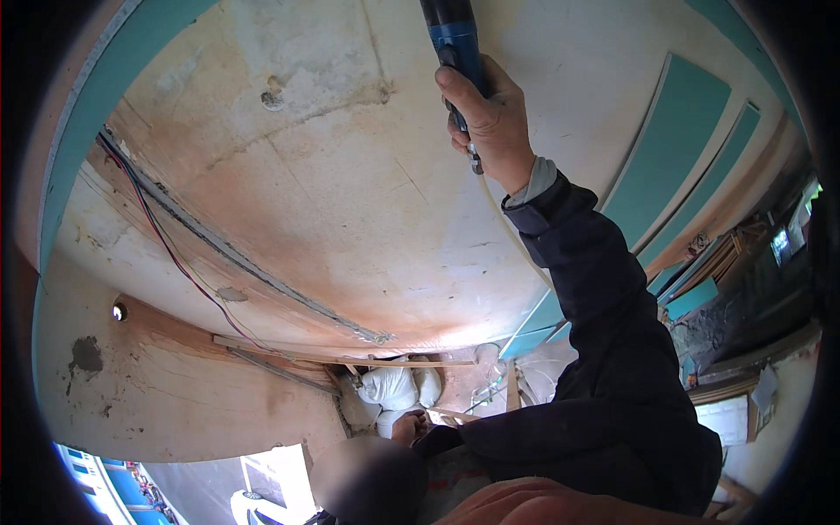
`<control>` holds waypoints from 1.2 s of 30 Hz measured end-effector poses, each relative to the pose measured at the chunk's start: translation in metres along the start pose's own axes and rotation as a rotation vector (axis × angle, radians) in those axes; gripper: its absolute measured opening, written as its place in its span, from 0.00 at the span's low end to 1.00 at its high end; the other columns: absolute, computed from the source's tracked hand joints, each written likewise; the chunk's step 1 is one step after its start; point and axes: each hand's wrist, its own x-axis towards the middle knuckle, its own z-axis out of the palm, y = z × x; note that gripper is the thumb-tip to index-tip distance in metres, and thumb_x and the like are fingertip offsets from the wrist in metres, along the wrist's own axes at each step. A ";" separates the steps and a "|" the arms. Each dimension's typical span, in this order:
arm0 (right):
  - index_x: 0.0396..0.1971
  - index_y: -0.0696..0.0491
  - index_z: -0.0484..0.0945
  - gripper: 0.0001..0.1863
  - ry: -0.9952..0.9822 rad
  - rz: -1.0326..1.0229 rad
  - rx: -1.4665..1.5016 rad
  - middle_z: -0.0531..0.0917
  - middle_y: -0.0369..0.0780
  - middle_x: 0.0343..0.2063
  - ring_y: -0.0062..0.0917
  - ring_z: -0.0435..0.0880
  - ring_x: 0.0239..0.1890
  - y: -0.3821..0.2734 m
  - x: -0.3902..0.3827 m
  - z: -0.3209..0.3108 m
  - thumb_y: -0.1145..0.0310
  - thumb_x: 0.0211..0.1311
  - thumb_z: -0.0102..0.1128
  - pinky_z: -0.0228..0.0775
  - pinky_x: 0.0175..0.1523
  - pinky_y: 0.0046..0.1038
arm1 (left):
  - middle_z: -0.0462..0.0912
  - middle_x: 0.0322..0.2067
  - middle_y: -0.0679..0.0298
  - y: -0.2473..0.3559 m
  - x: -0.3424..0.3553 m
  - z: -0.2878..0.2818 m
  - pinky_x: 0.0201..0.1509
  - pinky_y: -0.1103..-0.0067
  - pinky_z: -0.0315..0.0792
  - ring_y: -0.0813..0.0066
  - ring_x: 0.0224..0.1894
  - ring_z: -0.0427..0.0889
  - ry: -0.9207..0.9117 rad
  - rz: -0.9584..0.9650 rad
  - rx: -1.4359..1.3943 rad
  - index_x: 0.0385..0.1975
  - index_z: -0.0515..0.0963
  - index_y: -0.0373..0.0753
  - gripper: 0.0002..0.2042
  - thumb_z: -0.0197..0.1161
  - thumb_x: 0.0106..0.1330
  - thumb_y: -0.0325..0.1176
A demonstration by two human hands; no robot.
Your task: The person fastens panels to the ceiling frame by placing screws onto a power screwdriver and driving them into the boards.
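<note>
In the head view, the right hand was raised high before a pale, stained wall, its fingers wrapped around a blue-and-black tool. The tool's upper end ran out at the top edge, so whether it touched anything could not be told. A pale hose hung from its lower end and passed behind the dark sleeve. The left hand was low, near white sacks; its fingers looked bent, but whether they held anything could not be told. Loose cables ran down the wall at the left, and green boards stood at the right, well apart from the left hand
</note>
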 end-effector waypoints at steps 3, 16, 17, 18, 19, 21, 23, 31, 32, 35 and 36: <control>0.33 0.50 0.70 0.22 0.000 -0.002 0.005 0.71 0.31 0.20 0.12 0.65 0.10 0.002 0.001 0.000 0.50 0.54 0.69 0.56 0.14 0.18 | 0.70 0.28 0.61 -0.007 0.010 -0.011 0.26 0.78 0.68 0.69 0.27 0.72 -0.019 -0.031 -0.058 0.42 0.69 0.29 0.20 0.43 0.46 0.13; 0.33 0.51 0.70 0.20 0.026 -0.031 -0.011 0.71 0.31 0.19 0.13 0.65 0.10 0.005 0.004 0.000 0.53 0.55 0.68 0.55 0.14 0.18 | 0.76 0.42 0.52 -0.029 0.027 -0.019 0.46 0.66 0.79 0.54 0.45 0.80 -0.077 -0.020 -0.087 0.51 0.67 0.28 0.24 0.43 0.50 0.11; 0.33 0.51 0.70 0.20 0.030 -0.038 -0.019 0.71 0.31 0.19 0.13 0.65 0.10 0.008 0.005 0.002 0.54 0.56 0.68 0.55 0.14 0.18 | 0.76 0.42 0.52 -0.030 0.026 -0.018 0.46 0.66 0.79 0.54 0.45 0.80 -0.068 -0.015 -0.109 0.51 0.67 0.28 0.24 0.43 0.50 0.11; 0.33 0.51 0.70 0.20 -0.001 -0.025 0.005 0.71 0.31 0.19 0.13 0.65 0.10 0.010 0.004 0.005 0.54 0.56 0.68 0.55 0.14 0.18 | 0.76 0.43 0.52 -0.029 0.023 -0.017 0.46 0.67 0.79 0.55 0.45 0.80 -0.079 -0.010 -0.112 0.52 0.67 0.28 0.24 0.44 0.51 0.11; 0.33 0.51 0.70 0.19 0.020 -0.034 -0.017 0.71 0.31 0.19 0.13 0.65 0.10 0.011 0.003 0.004 0.55 0.56 0.68 0.55 0.14 0.18 | 0.76 0.43 0.52 -0.026 0.020 -0.017 0.46 0.67 0.79 0.55 0.45 0.80 -0.089 -0.002 -0.117 0.52 0.67 0.27 0.24 0.44 0.51 0.11; 0.34 0.51 0.71 0.17 0.032 -0.044 -0.051 0.71 0.31 0.19 0.13 0.65 0.10 0.010 0.002 0.001 0.55 0.58 0.66 0.55 0.14 0.18 | 0.76 0.43 0.52 -0.026 0.016 -0.016 0.47 0.68 0.79 0.55 0.45 0.80 -0.082 0.016 -0.162 0.53 0.67 0.27 0.25 0.44 0.51 0.11; 0.35 0.51 0.71 0.17 0.026 -0.029 -0.074 0.71 0.31 0.19 0.13 0.64 0.10 0.007 -0.001 0.002 0.54 0.60 0.64 0.54 0.14 0.18 | 0.76 0.44 0.52 -0.027 0.018 -0.017 0.47 0.69 0.79 0.56 0.44 0.81 -0.069 0.033 -0.165 0.52 0.67 0.27 0.24 0.45 0.52 0.12; 0.32 0.51 0.70 0.16 -0.069 0.275 -0.073 0.69 0.29 0.14 0.12 0.66 0.09 0.020 -0.104 -0.028 0.54 0.60 0.63 0.54 0.12 0.16 | 0.78 0.43 0.56 0.001 -0.023 0.011 0.50 0.72 0.77 0.61 0.45 0.82 -0.034 0.028 -0.251 0.50 0.70 0.30 0.18 0.47 0.59 0.16; 0.32 0.51 0.70 0.16 -0.109 0.386 -0.100 0.69 0.29 0.14 0.12 0.66 0.08 0.032 -0.130 -0.036 0.55 0.60 0.63 0.54 0.11 0.16 | 0.78 0.42 0.56 -0.003 -0.025 0.012 0.50 0.72 0.77 0.62 0.44 0.82 -0.046 0.027 -0.256 0.49 0.71 0.31 0.17 0.47 0.60 0.17; 0.33 0.52 0.70 0.16 -0.171 0.729 -0.127 0.69 0.30 0.13 0.12 0.65 0.07 0.064 -0.213 -0.062 0.57 0.59 0.64 0.54 0.11 0.17 | 0.79 0.40 0.57 -0.007 -0.029 0.018 0.47 0.73 0.78 0.64 0.42 0.82 -0.046 0.058 -0.263 0.48 0.72 0.32 0.14 0.49 0.62 0.20; 0.33 0.53 0.71 0.15 -0.161 0.840 -0.131 0.69 0.30 0.13 0.13 0.65 0.07 0.067 -0.243 -0.067 0.58 0.59 0.64 0.54 0.10 0.17 | 0.80 0.39 0.57 -0.006 -0.030 0.021 0.46 0.74 0.78 0.65 0.41 0.82 -0.051 0.074 -0.250 0.47 0.73 0.32 0.13 0.50 0.62 0.21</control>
